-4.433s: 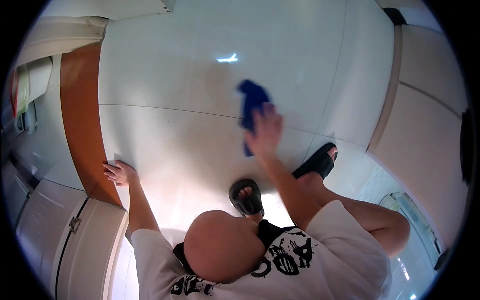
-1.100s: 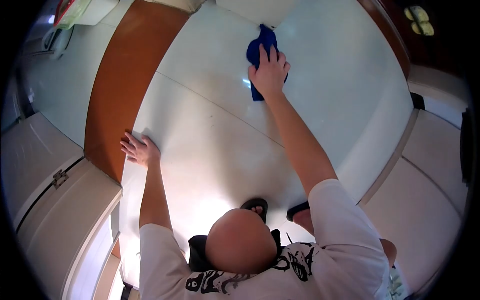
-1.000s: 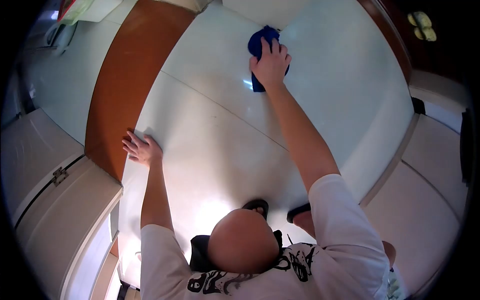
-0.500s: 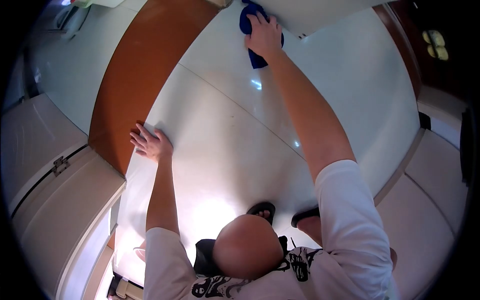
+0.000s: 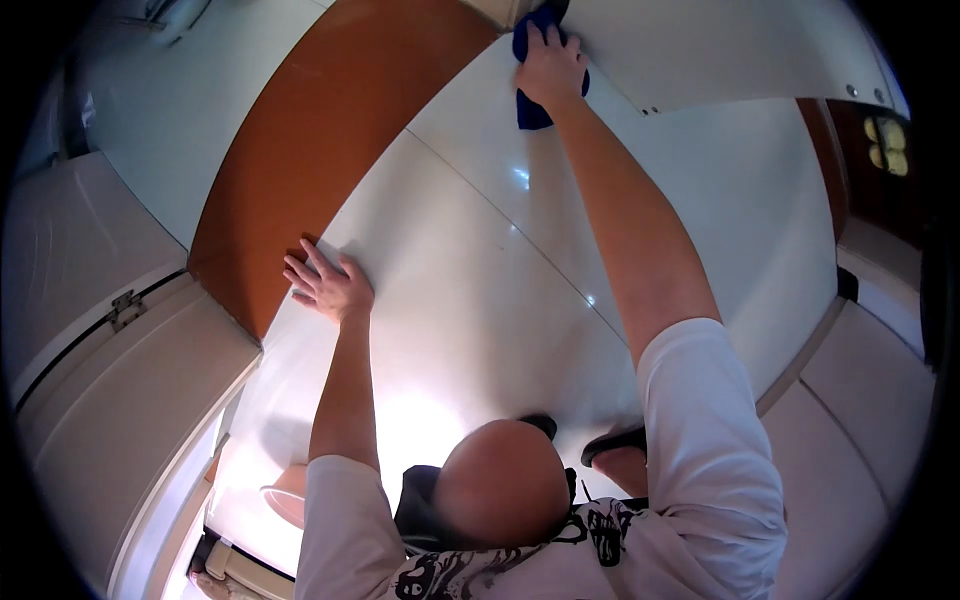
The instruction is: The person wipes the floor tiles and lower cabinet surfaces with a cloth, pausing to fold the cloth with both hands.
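My right hand reaches far forward and presses on a dark blue cloth, its fingers bent over it. The cloth lies on the white tiled floor beside the lower edge of a pale panel. Part of the cloth is hidden beneath the hand. My left hand rests on the floor with fingers spread, the fingertips over the edge of a brown strip in the floor. Nothing is in that hand.
White cabinets or doors with a metal hinge stand at the left. A black slipper is on my foot below. Yellow slippers sit in a dark space at the far right. A pinkish basin-like rim shows at the lower left.
My right hand and the cloth have moved slightly forward relative to the floor, nearer the end of the brown strip. My left hand remains spread on the floor. The view has shifted a little.
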Demonstrator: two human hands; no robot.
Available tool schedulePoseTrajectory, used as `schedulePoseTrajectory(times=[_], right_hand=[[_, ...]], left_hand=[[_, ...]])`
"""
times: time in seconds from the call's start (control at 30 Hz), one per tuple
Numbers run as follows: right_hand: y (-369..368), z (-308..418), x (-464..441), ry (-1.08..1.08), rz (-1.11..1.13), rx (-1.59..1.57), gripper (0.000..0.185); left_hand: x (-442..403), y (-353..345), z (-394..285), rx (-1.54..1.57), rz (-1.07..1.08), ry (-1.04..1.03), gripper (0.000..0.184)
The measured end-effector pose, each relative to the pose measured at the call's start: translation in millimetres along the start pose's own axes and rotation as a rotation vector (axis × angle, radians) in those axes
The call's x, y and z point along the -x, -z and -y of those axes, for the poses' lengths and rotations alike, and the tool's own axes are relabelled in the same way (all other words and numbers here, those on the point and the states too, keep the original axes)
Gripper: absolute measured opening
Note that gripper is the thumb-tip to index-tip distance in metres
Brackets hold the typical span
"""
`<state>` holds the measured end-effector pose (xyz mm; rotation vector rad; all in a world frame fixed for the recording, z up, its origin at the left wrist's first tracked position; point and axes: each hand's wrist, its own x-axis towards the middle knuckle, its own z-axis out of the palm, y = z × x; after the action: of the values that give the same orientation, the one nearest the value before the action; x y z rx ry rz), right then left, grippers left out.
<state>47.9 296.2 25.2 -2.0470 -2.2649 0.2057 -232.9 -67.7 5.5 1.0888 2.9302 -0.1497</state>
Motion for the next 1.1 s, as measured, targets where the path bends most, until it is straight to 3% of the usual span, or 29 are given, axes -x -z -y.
schedulePoseTrajectory(times=[0.17,0.37,0.43,0.63,0.73,0.87,1.1], right_hand=[[-6.2,-1.3,27.2,0.157,-0.069,-0.031,0.064],[-6.4,21.7,110.9,0.647,-0.006,-0.345,0.046],[-4.7,20.3,125.8,0.653,-0.010,-0.329,0.050],[2.2,-32.0,149.4,0.220,-0.092,-0.168,0.062],[5.4,-74.8,163.8,0.150,-0.096,-0.086,0.066],[10.0,-108.4,184.1,0.270,-0.093,-0.101,0.065],[8.5,-101.2,172.0,0.357,-0.125,-0.123,0.070]], left_hand=[[1.1,-1.2,0.2,-0.010,0.001,0.002,0.075],[2.0,2.3,-1.1,0.010,0.003,-0.006,0.076],[2.3,3.9,-1.6,0.005,0.006,-0.006,0.076],[2.6,5.4,-0.9,0.009,0.014,-0.015,0.077],[1.5,8.2,-1.4,0.026,0.036,-0.018,0.077],[0.3,9.4,-0.8,0.043,0.062,-0.010,0.079],[-0.4,6.0,0.5,0.046,0.054,-0.018,0.082]])
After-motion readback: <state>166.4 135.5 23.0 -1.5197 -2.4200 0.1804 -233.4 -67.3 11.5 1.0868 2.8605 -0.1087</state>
